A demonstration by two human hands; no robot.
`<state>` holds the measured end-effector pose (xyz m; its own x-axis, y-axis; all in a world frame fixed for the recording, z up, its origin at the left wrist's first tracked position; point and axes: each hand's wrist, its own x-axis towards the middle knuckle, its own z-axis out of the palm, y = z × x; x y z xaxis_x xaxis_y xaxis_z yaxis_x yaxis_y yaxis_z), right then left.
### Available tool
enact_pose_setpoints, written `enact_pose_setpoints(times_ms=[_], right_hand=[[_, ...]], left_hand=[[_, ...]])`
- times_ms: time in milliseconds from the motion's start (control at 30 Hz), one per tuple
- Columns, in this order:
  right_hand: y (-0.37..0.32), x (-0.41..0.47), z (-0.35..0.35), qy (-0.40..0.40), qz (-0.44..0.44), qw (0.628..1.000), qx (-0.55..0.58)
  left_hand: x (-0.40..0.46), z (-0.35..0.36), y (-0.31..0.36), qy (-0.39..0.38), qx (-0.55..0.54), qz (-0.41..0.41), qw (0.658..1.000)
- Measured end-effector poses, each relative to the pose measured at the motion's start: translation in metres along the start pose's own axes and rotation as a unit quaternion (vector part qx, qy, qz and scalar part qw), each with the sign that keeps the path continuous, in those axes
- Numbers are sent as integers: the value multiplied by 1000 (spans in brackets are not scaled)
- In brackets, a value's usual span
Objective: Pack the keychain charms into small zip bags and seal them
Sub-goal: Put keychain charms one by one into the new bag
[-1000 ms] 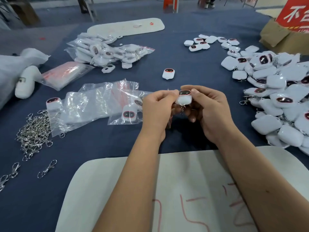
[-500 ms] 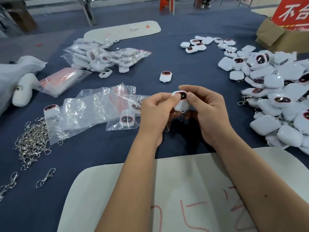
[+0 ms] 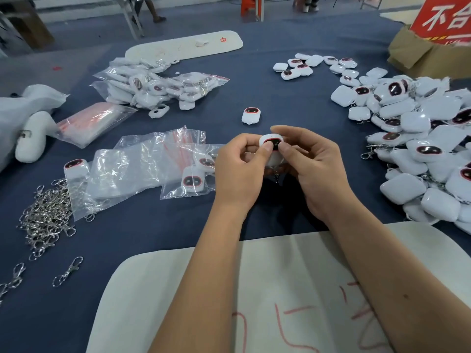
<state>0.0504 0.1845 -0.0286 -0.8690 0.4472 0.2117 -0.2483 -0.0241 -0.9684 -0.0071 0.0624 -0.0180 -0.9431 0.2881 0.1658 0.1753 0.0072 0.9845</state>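
Head cam shows you pinching one white charm [image 3: 271,146] between both thumbs and curled fingers, left hand [image 3: 239,171] and right hand [image 3: 314,171], just above the blue tabletop [image 3: 280,93], with empty zip bags [image 3: 142,166] beside your left hand.

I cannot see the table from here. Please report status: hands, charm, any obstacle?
Left hand and right hand both pinch one white plastic charm with dark red-rimmed face. Not bagged yet. Nothing blocks the clear zip bags.
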Motion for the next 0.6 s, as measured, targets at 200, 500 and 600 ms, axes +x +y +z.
enact_pose_setpoints(times_ms=[200,500,600], right_hand=[[0,1,0,2,12,1000,2],[0,4,-3,38,1,996,-75],[-1,4,-1,36,3,996,-77]], left_hand=[[-1,1,3,8,5,-6,1000],[0,-3,-1,-42,10,3,999],[1,-2,-3,-38,16,4,999]])
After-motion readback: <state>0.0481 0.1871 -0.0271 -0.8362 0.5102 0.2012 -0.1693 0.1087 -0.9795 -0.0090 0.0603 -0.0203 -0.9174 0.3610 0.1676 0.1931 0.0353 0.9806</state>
